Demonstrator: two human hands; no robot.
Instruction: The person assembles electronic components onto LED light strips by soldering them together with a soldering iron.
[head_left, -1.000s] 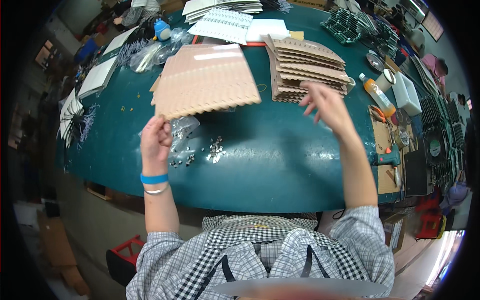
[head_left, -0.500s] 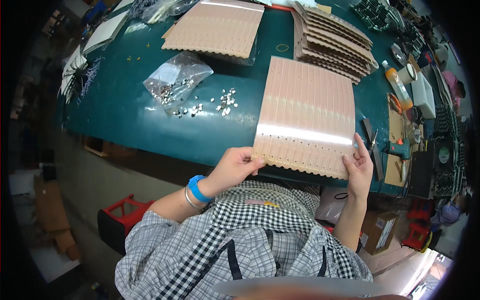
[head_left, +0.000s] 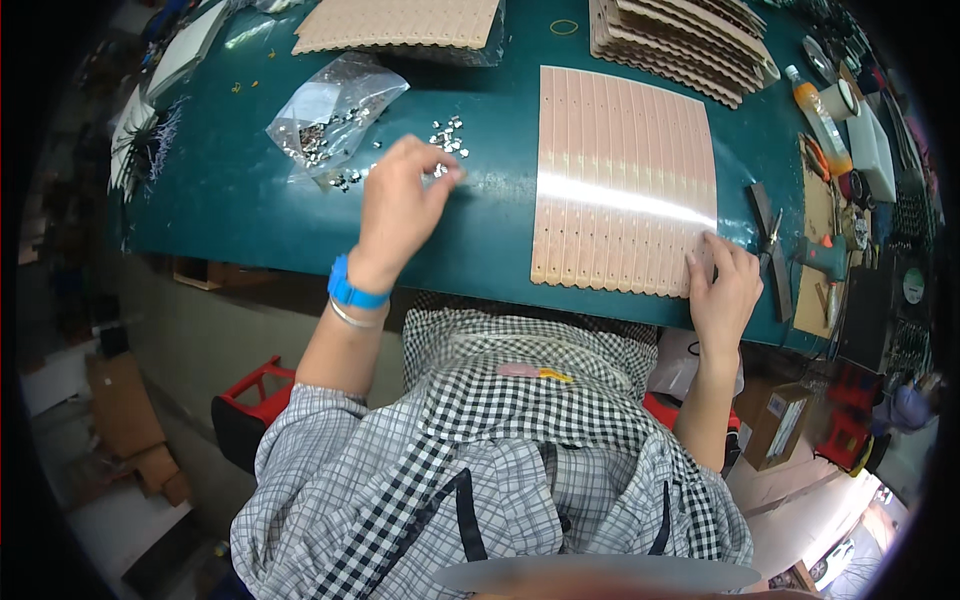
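Note:
A pinkish-tan sheet of narrow joined strips (head_left: 625, 180), scalloped along its near edge and dotted with small holes, lies on the green table. My right hand (head_left: 728, 295) rests at its near right corner, thumb and fingers apart on the surface, not gripping it. To the left of the sheet, my left hand (head_left: 400, 205) hovers by a scatter of small shiny metal pieces (head_left: 450, 135). Its thumb and forefinger come together in a pinch; whether a piece sits between the tips cannot be made out. Beyond it lies a clear plastic bag (head_left: 340, 105) holding more such pieces.
Stacks of similar sheets stand at the far left (head_left: 400, 25) and far right (head_left: 680, 50). Along the right side are a dark metal bar (head_left: 770, 250), a green glue gun (head_left: 822, 258), an orange-capped bottle (head_left: 820, 120) and orange-handled pliers (head_left: 815, 157). A rubber band (head_left: 564, 27) lies at the back.
The sheet has been lowered onto the table. My left hand has let go of its near left corner and moved left to the metal pieces. My right hand has stayed at the right corner.

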